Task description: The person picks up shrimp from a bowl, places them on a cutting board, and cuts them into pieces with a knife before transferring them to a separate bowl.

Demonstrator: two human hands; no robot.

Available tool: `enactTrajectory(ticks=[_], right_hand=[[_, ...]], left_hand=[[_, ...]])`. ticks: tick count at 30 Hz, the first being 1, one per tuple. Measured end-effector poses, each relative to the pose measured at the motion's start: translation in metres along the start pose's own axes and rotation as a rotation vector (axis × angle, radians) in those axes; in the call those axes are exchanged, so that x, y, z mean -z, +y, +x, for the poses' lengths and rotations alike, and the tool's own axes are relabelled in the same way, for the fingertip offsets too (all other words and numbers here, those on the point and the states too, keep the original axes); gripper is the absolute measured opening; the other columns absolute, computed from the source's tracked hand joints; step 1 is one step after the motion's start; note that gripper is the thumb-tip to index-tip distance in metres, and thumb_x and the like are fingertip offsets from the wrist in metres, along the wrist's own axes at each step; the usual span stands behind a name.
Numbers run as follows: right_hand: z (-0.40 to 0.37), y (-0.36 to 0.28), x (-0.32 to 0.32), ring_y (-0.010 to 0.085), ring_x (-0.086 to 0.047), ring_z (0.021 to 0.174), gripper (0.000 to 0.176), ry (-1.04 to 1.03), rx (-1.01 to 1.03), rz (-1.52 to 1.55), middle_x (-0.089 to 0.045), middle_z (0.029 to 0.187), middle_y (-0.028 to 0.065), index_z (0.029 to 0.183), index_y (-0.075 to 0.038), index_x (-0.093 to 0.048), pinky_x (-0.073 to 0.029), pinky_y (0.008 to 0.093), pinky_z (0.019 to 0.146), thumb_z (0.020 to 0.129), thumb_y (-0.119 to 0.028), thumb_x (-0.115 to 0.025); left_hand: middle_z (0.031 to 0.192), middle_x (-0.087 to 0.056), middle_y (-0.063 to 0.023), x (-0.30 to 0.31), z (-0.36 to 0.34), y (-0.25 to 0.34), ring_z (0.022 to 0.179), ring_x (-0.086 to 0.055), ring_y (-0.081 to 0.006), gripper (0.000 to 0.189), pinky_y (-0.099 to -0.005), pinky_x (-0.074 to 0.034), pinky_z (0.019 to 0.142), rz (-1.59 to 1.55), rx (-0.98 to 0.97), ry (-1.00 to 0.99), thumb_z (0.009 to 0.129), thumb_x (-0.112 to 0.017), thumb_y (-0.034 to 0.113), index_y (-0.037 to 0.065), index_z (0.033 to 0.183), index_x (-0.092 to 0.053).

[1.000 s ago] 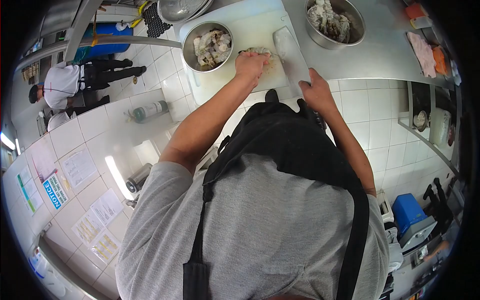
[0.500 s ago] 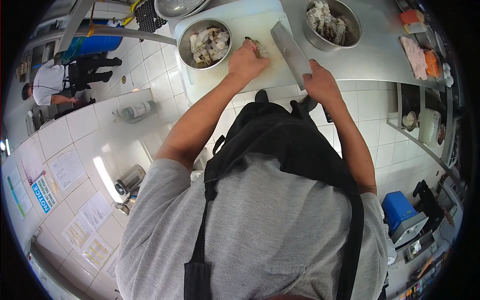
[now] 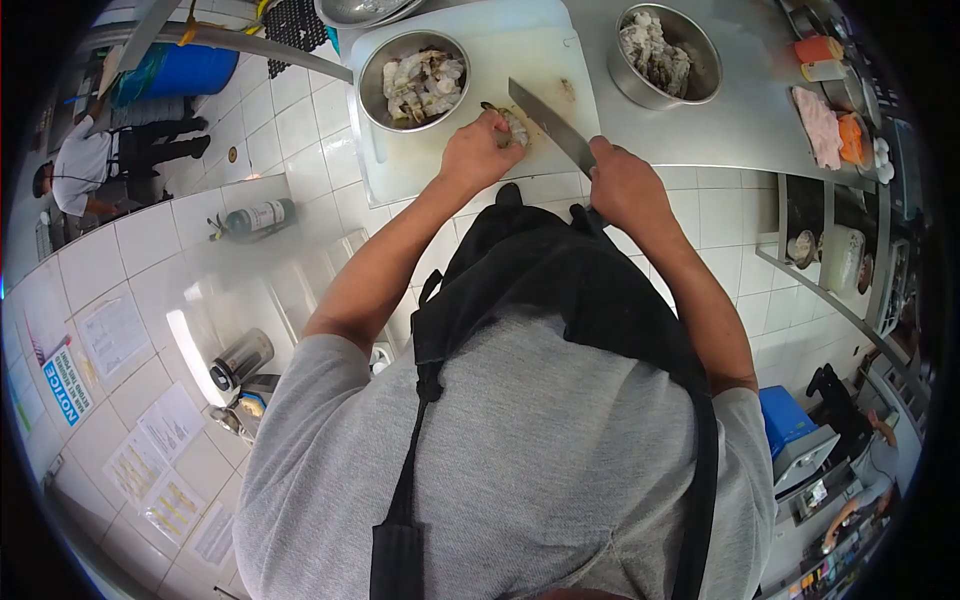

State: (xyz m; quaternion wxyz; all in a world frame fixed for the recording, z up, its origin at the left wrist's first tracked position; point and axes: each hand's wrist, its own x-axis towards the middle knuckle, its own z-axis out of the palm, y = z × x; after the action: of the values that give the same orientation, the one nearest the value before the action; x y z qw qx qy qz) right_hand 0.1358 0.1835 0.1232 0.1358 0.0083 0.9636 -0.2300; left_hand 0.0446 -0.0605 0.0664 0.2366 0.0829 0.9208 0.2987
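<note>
My left hand (image 3: 480,152) is pressed down on the white cutting board (image 3: 520,45), its fingers closed on a shrimp (image 3: 516,127). In my right hand (image 3: 628,185) is the handle of a broad-bladed knife (image 3: 550,121). The blade slants over the board to the right of the shrimp, its tip pointing away from me and to the left. A steel bowl (image 3: 372,112) at the board's left side holds several peeled shrimp (image 3: 425,85). Small scraps (image 3: 567,90) lie near the board's right edge.
Another steel bowl (image 3: 640,91) with greyish shrimp or shells stands on the steel counter (image 3: 740,120), right of the board. Pink cloth (image 3: 817,127) and an orange item (image 3: 851,138) lie farther right. A person (image 3: 85,165) is at far left, another (image 3: 880,465) at lower right.
The knife has moved left and turned, its tip now nearer the shrimp. My left hand has shifted slightly down and left, still on a shrimp. Scraps show on the board's right side.
</note>
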Motion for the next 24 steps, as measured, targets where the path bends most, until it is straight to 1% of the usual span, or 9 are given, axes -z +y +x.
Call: enactTrajectory(ticks=[3,5,7,9,10,16,21,23,24], right_hand=[[0.013,0.018,-0.002,0.0489,-0.071,0.097,0.028,-0.044,0.006,0.009,-0.071,0.098,0.0305,0.12,0.004,-0.056,-0.056,0.059,0.088,0.097,-0.011,-0.058],[0.015,0.036,-0.006,0.0504,-0.07,0.101,0.037,0.166,-0.062,0.225,-0.071,0.098,0.0322,0.127,0.005,-0.059,-0.053,0.0588,0.09,0.096,-0.015,-0.061],[0.015,0.049,-0.005,0.0407,-0.073,0.08,0.037,0.148,-0.168,0.374,-0.071,0.086,0.0261,0.125,0.004,-0.063,-0.056,0.0516,0.074,0.096,-0.019,-0.066],[0.012,0.063,-0.001,0.0242,-0.064,0.056,0.033,-0.168,-0.372,0.891,-0.065,0.071,0.0146,0.119,0.002,-0.064,-0.05,0.0407,0.055,0.097,-0.021,-0.07],[0.005,0.073,-0.015,0.013,-0.05,0.045,0.027,-0.094,-0.327,0.769,-0.057,0.065,0.0049,0.116,0.0,-0.065,-0.041,0.0333,0.045,0.098,-0.02,-0.07],[-0.064,0.096,-0.03,0.0128,-0.051,0.045,0.026,-0.168,-0.485,0.981,-0.063,0.073,0.0045,0.121,0.0,-0.065,-0.042,0.0324,0.044,0.099,-0.014,-0.069],[-0.084,0.093,-0.025,0.0103,-0.05,0.047,0.027,-0.199,-0.505,1.015,-0.063,0.075,0.0018,0.125,-0.002,-0.065,-0.043,0.0299,0.045,0.101,-0.015,-0.067],[-0.083,0.096,-0.04,0.0105,-0.053,0.051,0.025,-0.007,-0.308,0.691,-0.062,0.074,0.0046,0.123,0.0,-0.064,-0.045,0.0315,0.048,0.103,-0.016,-0.066],[-0.08,0.071,-0.023,0.0244,-0.067,0.062,0.025,0.032,-0.302,0.501,-0.068,0.08,0.0147,0.121,0.002,-0.061,-0.052,0.0401,0.058,0.104,-0.016,-0.064]], left_hand=[[0.089,-0.074,-0.012,0.008,-0.007,0.002,0.086,-0.075,-0.0313,0.031,-0.043,-0.058,0.08,-0.052,-0.083,0.029,0.089,-0.075,0.028,0.011,0.115,-0.075],[0.095,-0.073,-0.012,0.003,-0.003,-0.006,0.087,-0.074,-0.0318,0.027,-0.0441,-0.059,0.081,-0.009,-0.255,0.14,0.091,-0.073,0.02,0.011,0.116,-0.077],[0.102,-0.073,-0.0119,0.0,-0.001,-0.007,0.089,-0.074,-0.0323,0.026,-0.0452,-0.059,0.081,0.03,-0.431,0.25,0.092,-0.07,0.013,0.012,0.117,-0.079],[0.114,-0.069,-0.0111,-0.002,0.005,-0.003,0.099,-0.072,-0.0337,0.032,-0.0459,-0.059,0.086,0.192,-0.476,0.15,0.091,-0.067,0.003,0.013,0.118,-0.08],[0.114,-0.069,-0.0111,-0.003,0.008,-0.004,0.099,-0.072,-0.0337,0.032,-0.0459,-0.059,0.086,0.187,-0.481,0.153,0.091,-0.067,0.003,0.013,0.118,-0.08],[0.115,-0.065,-0.0109,-0.005,0.014,-0.002,0.108,-0.066,-0.0369,0.022,-0.0509,-0.054,0.094,0.281,-0.606,0.192,0.091,-0.067,0.007,0.009,0.11,-0.077],[0.108,-0.072,-0.0176,-0.005,0.016,0.02,0.104,-0.069,-0.0402,0.026,-0.0539,-0.055,0.095,0.413,-0.445,0.189,0.098,-0.063,0.022,0.002,0.113,-0.071],[0.105,-0.074,-0.02,0.002,0.025,0.033,0.102,-0.071,-0.0414,0.03,-0.0539,-0.056,0.094,0.42,-0.35,0.073,0.098,-0.062,0.025,0.001,0.111,-0.073],[0.103,-0.077,-0.0224,0.006,0.03,0.039,0.1,-0.074,-0.0426,0.033,-0.0539,-0.058,0.092,0.424,-0.253,-0.041,0.099,-0.06,0.027,-0.001,0.11,-0.074]])
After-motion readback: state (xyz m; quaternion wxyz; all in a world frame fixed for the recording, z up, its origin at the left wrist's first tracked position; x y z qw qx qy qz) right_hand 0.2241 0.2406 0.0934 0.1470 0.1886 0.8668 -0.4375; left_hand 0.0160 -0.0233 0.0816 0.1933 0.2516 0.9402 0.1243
